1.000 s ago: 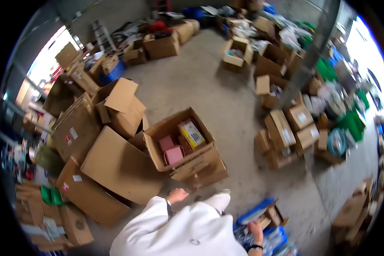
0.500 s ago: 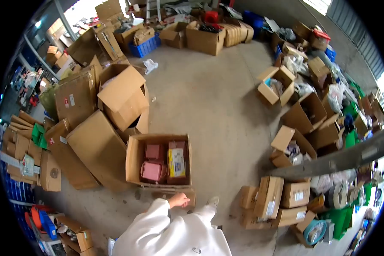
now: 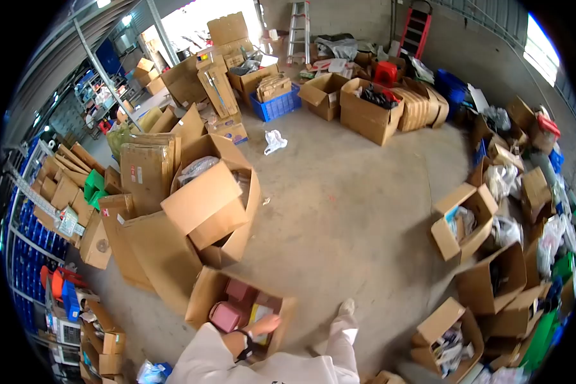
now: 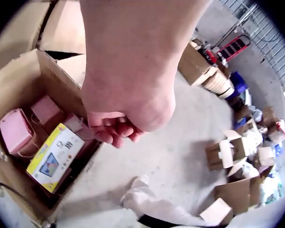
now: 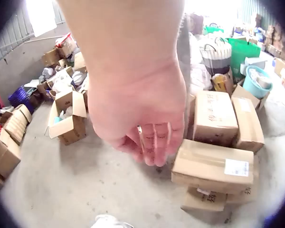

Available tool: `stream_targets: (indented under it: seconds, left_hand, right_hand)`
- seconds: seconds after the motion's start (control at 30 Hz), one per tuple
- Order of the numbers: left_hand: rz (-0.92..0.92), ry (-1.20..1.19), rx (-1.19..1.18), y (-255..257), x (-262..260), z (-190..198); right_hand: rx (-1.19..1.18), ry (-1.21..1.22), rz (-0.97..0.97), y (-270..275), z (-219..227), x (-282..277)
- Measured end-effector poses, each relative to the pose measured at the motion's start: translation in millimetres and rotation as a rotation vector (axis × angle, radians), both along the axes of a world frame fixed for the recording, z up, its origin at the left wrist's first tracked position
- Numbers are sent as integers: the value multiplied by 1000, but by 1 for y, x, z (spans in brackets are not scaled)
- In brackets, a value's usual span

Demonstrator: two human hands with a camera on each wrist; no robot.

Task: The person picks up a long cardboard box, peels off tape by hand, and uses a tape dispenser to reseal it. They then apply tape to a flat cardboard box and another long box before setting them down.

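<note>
My left hand [image 3: 264, 325] hangs over the side of an open cardboard carton [image 4: 19, 73], and its fingers curl loosely with nothing in them. Inside that carton lie pink boxes [image 4: 16, 132] and a white-and-yellow box [image 4: 56, 156] with a tablet-like picture printed on it. In the right wrist view, my right hand [image 5: 142, 118] hangs down with relaxed, slightly bent fingers and holds nothing. Closest to it in that view are stacked sealed cartons [image 5: 211, 166] on the floor. The head view does not include the right hand.
Large cartons [image 3: 205, 198] and flattened cardboard [image 3: 150, 169] crowd the left side. Open boxes [image 3: 464, 221] and plastic bags line the right. At the back stand a blue crate [image 3: 278, 105], a stepladder [image 3: 299, 32] and a red ladder [image 3: 416, 29]. A white bag [image 3: 275, 142] lies on the concrete floor.
The head view has swung left, so the right-hand piles shift across it. My body has come alongside the carton with pink boxes, and the left hand now overlaps it. The right hand has left the head view.
</note>
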State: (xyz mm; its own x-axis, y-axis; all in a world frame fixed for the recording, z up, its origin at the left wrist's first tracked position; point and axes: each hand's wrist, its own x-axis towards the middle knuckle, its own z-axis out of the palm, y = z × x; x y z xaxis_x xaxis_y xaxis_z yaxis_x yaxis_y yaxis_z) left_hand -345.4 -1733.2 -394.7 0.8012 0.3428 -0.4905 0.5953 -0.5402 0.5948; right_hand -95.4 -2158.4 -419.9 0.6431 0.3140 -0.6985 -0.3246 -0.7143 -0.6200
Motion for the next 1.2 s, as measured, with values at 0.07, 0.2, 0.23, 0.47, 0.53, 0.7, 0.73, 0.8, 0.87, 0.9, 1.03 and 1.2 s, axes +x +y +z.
stream_targets:
  seconds: [0.07,0.2,0.23,0.47,0.53,0.7,0.73,0.8,0.87,0.9,1.03,1.2]
  left_hand:
    - [-199,73,60,36,3,-19]
    - [183,25,29,41,39,53]
    - [375,-27,-24,47,69,99]
    - [834,-94,-40,116,165,44]
    - [848,-36,-179,141,187,30]
    - [1050,-128,-72,273,279,38]
    - [928,63,-38,313,286,20]
    - [953,-105,-50,393,319,38]
    - [1180,-398,62,476,375,109]
    - [1252,-496,99,515,396,143]
    - [1299,-421,-98,663,414,144]
    - [1135,-164,352,720,364,-41]
  right_hand:
    - [-185,21,126,-51,-24,53]
    - [-589,-73,908,-150,-1,180]
    - [-557,-153,1153,-134,-4,218]
    - [-78,-640,790,338,40,469]
    - [98,-418,569,471,111,501]
    - [95,-123,703,609,151,594]
    - [70,17,698,627,137,623]
    - [5,108,635,643,123,663]
    - [-46,-42,670,645,101,705]
    - [-69,-143,751,639,75,736]
    - [-387,377,509,716,143,751]
    - [-561,306,653,860,40,829]
